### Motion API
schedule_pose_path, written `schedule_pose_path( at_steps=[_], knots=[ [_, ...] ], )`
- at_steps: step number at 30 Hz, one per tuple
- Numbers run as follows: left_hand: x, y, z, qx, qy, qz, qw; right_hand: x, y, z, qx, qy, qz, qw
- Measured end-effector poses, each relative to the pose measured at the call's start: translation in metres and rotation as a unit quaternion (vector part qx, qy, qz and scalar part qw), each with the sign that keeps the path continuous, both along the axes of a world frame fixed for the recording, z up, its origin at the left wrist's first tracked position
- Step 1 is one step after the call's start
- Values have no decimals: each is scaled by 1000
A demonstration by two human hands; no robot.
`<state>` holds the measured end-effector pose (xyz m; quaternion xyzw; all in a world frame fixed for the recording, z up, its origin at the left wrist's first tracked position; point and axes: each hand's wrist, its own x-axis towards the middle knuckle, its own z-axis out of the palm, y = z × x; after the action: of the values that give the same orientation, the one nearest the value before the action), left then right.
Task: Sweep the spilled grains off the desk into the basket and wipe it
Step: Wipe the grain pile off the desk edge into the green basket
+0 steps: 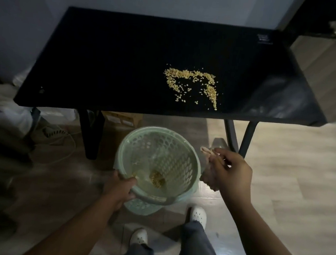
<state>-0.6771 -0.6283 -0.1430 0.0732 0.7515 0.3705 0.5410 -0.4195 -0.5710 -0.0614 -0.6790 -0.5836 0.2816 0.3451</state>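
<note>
Head view, dim light. The black desk [118, 59] fills the upper half of the frame. The spilled grains [192, 84] lie on it as a pale yellow patch, at abt 1 o'clock from frame centre. They sit right of the desk's middle and closer to its near edge, w/ loose strays trailing toward 5 o'clock.

The pale green basket [190, 158] is below the desk's near edge, at 6 o'clock from the grains, mouth tipped toward the person. A small heap [157, 179] of grains already sits in its bottom. Can't tell whether the basket's base touches the floor [281, 181].

The left hand [120, 187] grips the basket's rim at abt 7 o'clock, fingers curled over the edge, thumb outside.

The right hand [231, 173] is at 3 o'clock of the basket, just beside the rim and apart from the desk. Its fingers are curled round a pale bunched cloth [209, 173], thumb and forefinger pinching the cloth's top end.

Under the desk at 12 o'clock from the basket is a cardboard box [120, 122]. A cable [65, 147] runs on the floor at 9 o'clock. Two white shoes [198, 214] show at 6 o'clock.
</note>
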Motion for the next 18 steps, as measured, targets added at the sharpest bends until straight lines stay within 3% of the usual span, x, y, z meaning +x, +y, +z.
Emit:
schedule_pose_path(
  at_steps=[7,18],
  knots=[
    [62,44,-8,7,-43,35,998,47,78,-5,31,-13,51,998],
    [181,138,-12,-7,-106,193,975,118,240,-25,27,6,137,990]
  ],
)
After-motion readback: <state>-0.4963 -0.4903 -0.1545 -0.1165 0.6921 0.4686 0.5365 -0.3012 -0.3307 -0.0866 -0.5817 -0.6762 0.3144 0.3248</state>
